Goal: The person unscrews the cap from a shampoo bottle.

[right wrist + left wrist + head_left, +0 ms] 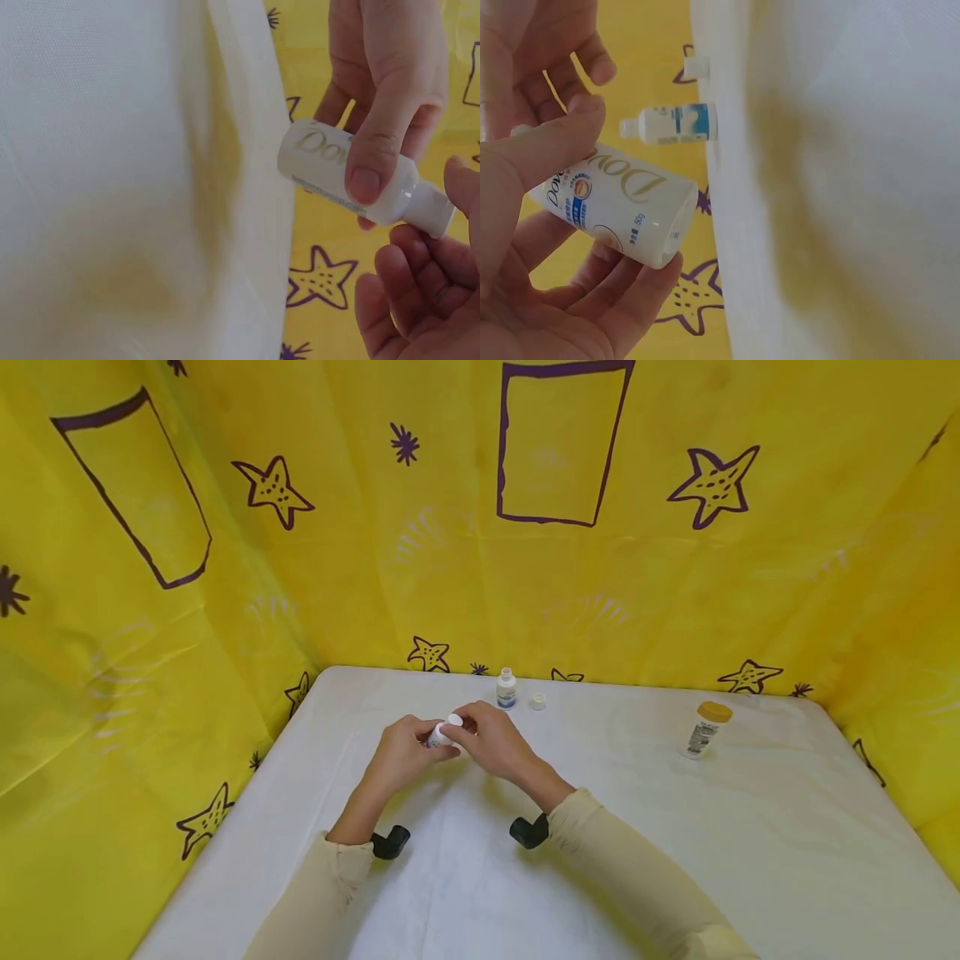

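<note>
Bottle [646,206] gripped in LH [402,750]; RH [492,740] pinches cap [431,211].

White Dove btl [626,201] tilted in L hand [400,749], R hand [491,737] pinching its cap [432,210].

Booth-like space: yellow drapes [472,585], white table [757,843]

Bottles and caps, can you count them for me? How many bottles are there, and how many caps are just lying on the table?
Bottles: 3 (the Dove bottle in the left hand, the uncapped bottle, the yellow-capped bottle)
Caps lying on the table: 1 (the small white cap)
Total: 4
</note>
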Motion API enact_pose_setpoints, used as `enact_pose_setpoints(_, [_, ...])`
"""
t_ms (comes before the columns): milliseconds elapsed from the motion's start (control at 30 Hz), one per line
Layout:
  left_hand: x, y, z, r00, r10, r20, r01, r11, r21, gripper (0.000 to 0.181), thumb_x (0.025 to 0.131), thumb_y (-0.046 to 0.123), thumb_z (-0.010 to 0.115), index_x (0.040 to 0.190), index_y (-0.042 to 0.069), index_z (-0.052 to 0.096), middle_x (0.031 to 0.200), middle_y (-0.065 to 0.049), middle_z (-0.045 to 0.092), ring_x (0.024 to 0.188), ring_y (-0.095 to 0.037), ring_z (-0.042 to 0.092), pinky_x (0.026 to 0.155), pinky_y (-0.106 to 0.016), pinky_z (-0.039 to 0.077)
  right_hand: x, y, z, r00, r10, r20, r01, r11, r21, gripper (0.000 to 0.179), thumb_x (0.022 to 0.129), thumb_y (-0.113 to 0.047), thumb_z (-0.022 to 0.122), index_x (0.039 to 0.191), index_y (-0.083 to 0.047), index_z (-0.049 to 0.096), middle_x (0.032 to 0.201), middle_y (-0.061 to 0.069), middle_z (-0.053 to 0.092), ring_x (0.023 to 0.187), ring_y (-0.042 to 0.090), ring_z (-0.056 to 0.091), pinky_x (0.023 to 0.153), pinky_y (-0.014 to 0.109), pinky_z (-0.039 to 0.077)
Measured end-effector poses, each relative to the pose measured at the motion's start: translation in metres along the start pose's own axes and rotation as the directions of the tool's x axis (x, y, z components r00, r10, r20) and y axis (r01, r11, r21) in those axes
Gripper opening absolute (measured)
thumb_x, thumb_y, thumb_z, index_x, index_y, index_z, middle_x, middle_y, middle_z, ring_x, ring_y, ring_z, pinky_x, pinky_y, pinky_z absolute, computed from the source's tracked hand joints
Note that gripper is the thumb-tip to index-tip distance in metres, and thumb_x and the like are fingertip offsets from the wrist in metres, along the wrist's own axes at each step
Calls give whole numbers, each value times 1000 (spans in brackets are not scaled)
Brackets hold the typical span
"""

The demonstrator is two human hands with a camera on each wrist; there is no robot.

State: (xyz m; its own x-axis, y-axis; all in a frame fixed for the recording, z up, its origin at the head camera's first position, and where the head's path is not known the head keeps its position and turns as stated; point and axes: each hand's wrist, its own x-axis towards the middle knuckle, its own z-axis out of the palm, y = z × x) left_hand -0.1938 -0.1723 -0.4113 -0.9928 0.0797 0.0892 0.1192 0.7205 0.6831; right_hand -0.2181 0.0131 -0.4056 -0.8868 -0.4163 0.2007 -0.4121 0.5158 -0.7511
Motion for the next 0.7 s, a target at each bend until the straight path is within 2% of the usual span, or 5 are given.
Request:
enact_pose_setpoints(200, [6, 14, 9, 999, 38, 20, -38, 999, -3, 28, 80, 34, 87, 104, 21, 80, 92, -5, 70, 84, -19, 57, 68, -29, 48, -6, 5, -12, 999, 3, -49, -4, 1000, -23, 28, 96, -34, 71, 111, -10, 71, 99, 3, 67, 88, 15, 57, 73, 25, 49])
enact_pose_setpoints(433, [15, 23, 25, 995, 90, 45, -90, 996, 3, 37, 83, 31, 86, 116, 18, 77, 104, -6, 76, 87, -19, 65, 76, -33, 55, -14, 15, -26, 996, 10, -87, -15, 998, -65, 24, 96, -32, 72, 107, -10, 72, 94, 2, 67, 83, 14, 56, 70, 25, 48])
enact_pose_setpoints(567, [21, 29, 35, 991, 126, 50, -128, 992, 23, 34, 83, 28, 85, 115, 19, 77, 98, -5, 73, 84, -17, 61, 75, -33, 53, -18, 23, -34, 993, 6, -121, -16, 996, -87, 22, 95, -31, 73, 103, -11, 73, 90, 1, 66, 80, 13, 56, 68, 25, 47])
enact_pose_setpoints(700, [26, 40, 44, 981, 195, 17, -196, 978, 70, 30, 83, 27, 86, 111, 19, 77, 91, -4, 70, 79, -16, 59, 70, -32, 49, -24, 30, -41, 985, 41, -170, -52, 997, -63, 24, 95, -33, 73, 102, -10, 71, 89, 3, 65, 79, 14, 56, 69, 26, 47])
